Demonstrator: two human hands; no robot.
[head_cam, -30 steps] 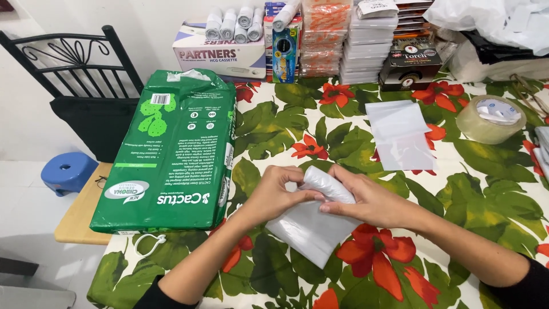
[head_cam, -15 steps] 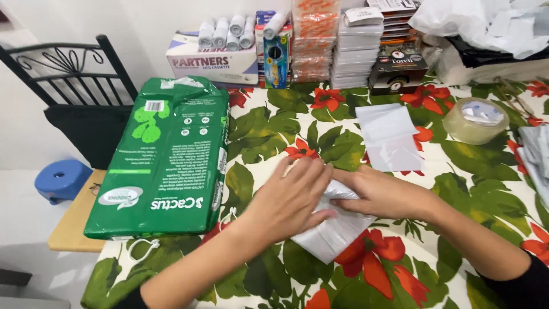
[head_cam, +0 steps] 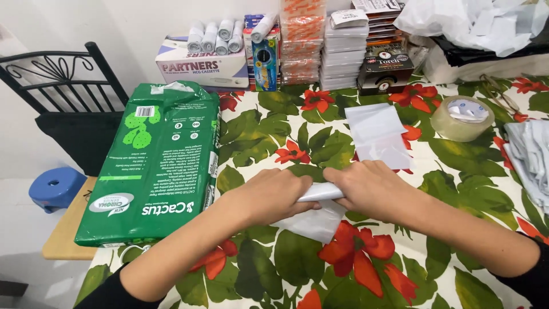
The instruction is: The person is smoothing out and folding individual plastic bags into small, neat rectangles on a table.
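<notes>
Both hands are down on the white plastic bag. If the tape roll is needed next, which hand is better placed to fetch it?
Probably the right hand. The tape roll sits at the table's right side, beyond that hand. The left hand lies on the white plastic bag nearer the green package, so it would have to cross over.

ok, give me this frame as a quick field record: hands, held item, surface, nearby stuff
left hand: pressing on white plastic bag
right hand: pressing on the same bag, beside left hand
bag state: partly rolled or folded under both hands
surface: table with floral tablecloth
left of hands: large green pack, lying flat
behind hands: flat clear plastic bags
right: tape roll
</notes>
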